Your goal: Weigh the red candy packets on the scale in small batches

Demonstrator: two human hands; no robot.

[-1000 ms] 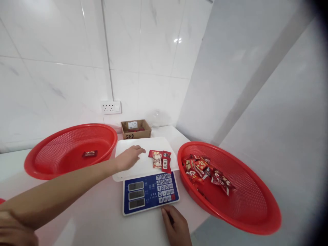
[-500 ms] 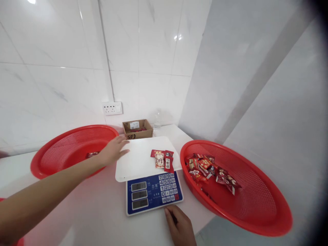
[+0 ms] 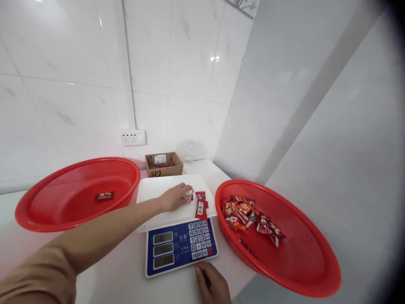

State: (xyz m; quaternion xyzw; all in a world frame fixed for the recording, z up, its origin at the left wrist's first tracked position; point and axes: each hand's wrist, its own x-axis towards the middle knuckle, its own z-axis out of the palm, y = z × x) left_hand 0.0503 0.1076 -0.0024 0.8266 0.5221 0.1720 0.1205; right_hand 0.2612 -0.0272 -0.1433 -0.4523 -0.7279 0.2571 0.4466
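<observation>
My left hand (image 3: 175,197) reaches over the white weighing pan (image 3: 155,190) of a digital scale, its fingers closed on a small cream-and-red snack packet (image 3: 189,195) that they partly cover. Just right of the fingertips, small red snack packets (image 3: 201,210) lie overlapping on the pan. Below the pan is the scale's blue panel (image 3: 182,245), with number keys and three displays. My right hand (image 3: 213,283) rests on the table by the panel's front edge, fingers curled in, with nothing visible in them.
A red basket (image 3: 308,236) on the right holds several snack packets (image 3: 243,211). In the left red basket (image 3: 41,202) lies one dark red packet (image 3: 105,196). Behind the scale stand a cardboard box (image 3: 164,171) with red packets inside and a clear container (image 3: 189,152) by the wall.
My left hand has moved right, from the pan's left edge onto the packets, and has closed on one. My right hand stays by the scale's front edge. The view has shifted slightly.
</observation>
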